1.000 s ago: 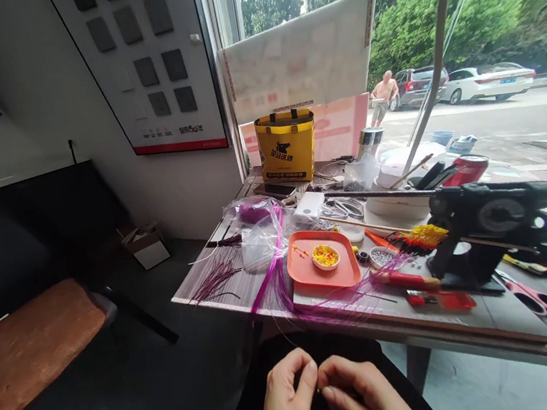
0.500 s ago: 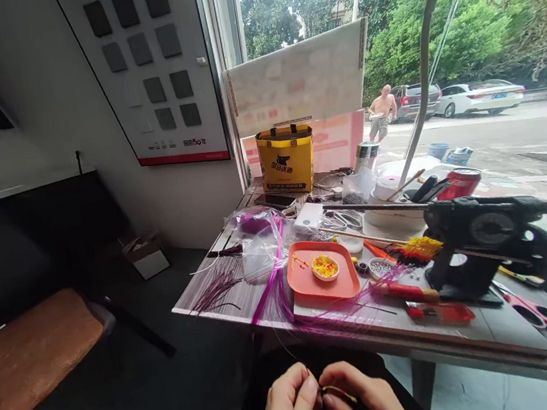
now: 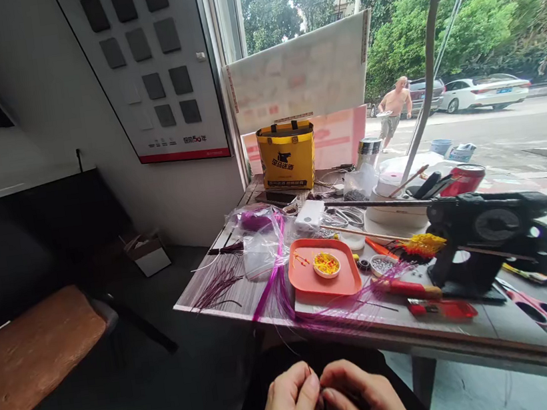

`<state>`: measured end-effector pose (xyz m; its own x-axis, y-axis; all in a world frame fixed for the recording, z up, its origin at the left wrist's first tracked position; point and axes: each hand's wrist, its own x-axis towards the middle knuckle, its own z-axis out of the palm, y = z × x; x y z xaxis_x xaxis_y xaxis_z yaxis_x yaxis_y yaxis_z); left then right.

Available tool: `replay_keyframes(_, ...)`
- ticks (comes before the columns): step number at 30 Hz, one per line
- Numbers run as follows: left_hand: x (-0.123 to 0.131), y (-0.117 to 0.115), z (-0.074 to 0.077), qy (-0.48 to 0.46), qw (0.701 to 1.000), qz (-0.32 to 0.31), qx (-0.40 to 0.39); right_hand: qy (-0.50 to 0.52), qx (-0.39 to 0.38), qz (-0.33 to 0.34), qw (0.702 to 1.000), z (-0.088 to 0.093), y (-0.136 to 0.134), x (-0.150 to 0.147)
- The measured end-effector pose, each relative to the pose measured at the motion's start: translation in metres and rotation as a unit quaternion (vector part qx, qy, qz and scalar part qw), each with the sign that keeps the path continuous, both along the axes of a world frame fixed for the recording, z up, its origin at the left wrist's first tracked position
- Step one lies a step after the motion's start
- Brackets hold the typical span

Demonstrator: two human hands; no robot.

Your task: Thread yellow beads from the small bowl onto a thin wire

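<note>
My left hand (image 3: 290, 401) is low in the middle of the view, thumb and forefinger pinched on a thin dark strand that rises toward the table edge. Beside it, fingertips nearly touching, my right hand (image 3: 362, 395) has its fingers bent together; what lies between them is too small to make out. Beyond both hands, an orange tray (image 3: 309, 286) on the table carries a small white bowl (image 3: 326, 266) of yellow and red bits. Purple fibres (image 3: 281, 291) spread along the tray's left side and front.
A black metal device (image 3: 497, 222) stands on the right, near red-handled scissors (image 3: 539, 308) and a red-handled tool (image 3: 410, 288). A yellow bag (image 3: 288, 157) is at the back. Outside the window a person (image 3: 396, 108) walks past parked cars.
The yellow strand that showed at my right fingers is now out of sight. My hands have hardly moved. The person outside has moved to the right.
</note>
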<state>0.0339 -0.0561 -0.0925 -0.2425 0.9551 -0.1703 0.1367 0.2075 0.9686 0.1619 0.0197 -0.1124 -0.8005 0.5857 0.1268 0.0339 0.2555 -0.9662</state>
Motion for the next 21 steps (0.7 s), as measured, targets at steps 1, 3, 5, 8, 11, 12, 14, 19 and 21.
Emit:
replay_keyframes(1, 0.000, 0.000, 0.000, -0.001, 1.000, 0.003, 0.000, -0.001, 0.022, -0.006, 1.000, 0.000, 0.000, 0.000)
replay_keyframes(3, 0.000, 0.001, -0.001, -0.001, 1.000, 0.005, 0.001, 0.001, 0.096, -0.026, 0.995, -0.002, 0.000, -0.001)
replay_keyframes(5, -0.001, 0.002, -0.002, -0.001, 1.000, 0.001, 0.007, 0.015, 0.178, -0.055, 0.982, -0.004, 0.000, -0.002)
replay_keyframes(8, -0.002, 0.003, -0.002, -0.039, 0.999, -0.015, 0.007, 0.066, 0.277, -0.105, 0.953, -0.005, -0.001, -0.004)
replay_keyframes(11, -0.001, 0.005, 0.003, -0.112, 0.994, -0.017, 0.000, 0.109, 0.373, -0.113, 0.914, -0.003, 0.001, -0.004)
replay_keyframes(12, -0.001, 0.005, 0.005, -0.131, 0.991, -0.015, -0.001, 0.118, 0.404, -0.108, 0.901, -0.002, 0.003, -0.004)
replay_keyframes(14, 0.000, 0.006, 0.008, -0.157, 0.988, -0.016, -0.006, 0.127, 0.449, -0.086, 0.880, -0.003, 0.006, -0.004)
replay_keyframes(19, 0.001, 0.009, -0.001, -0.176, 0.984, -0.023, -0.018, 0.123, 0.482, -0.091, 0.863, -0.020, 0.007, -0.010)
replay_keyframes(21, 0.001, 0.008, -0.009, -0.120, 0.993, 0.018, -0.011, 0.080, 0.424, -0.124, 0.894, -0.026, 0.003, -0.011)
